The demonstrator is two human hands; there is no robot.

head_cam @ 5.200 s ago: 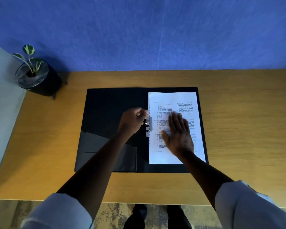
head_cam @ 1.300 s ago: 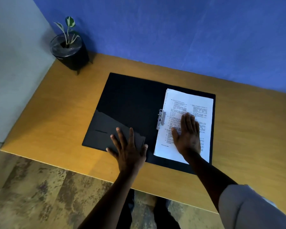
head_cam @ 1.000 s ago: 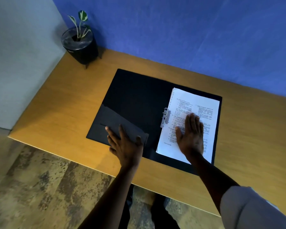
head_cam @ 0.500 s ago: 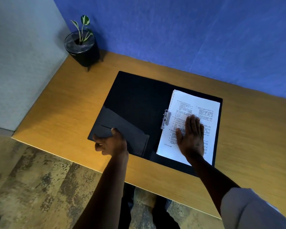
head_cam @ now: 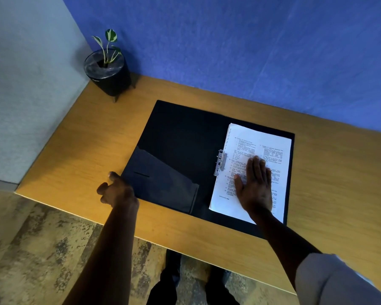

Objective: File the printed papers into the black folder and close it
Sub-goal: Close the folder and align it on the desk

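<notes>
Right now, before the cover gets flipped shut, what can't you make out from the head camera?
- Whether the left hand fingers grip the folder corner: the hand's back hides them.
- Whether the metal clip is latched on the papers: too small.
- The printed text: too small and blurred.
- The papers' lower middle: covered by the flat right hand.
- The folder pocket contents: too dark.

Rectangular light-brown wooden desk (head_cam: 79, 148) against a blue textured wall (head_cam: 251, 45); pale grey partition panel (head_cam: 26, 84) along the left; round black plant pot (head_cam: 110, 78) on short legs in the far left corner, holding a small variegated green sprout (head_cam: 107, 44); mottled brown floor (head_cam: 37, 249) below
</notes>
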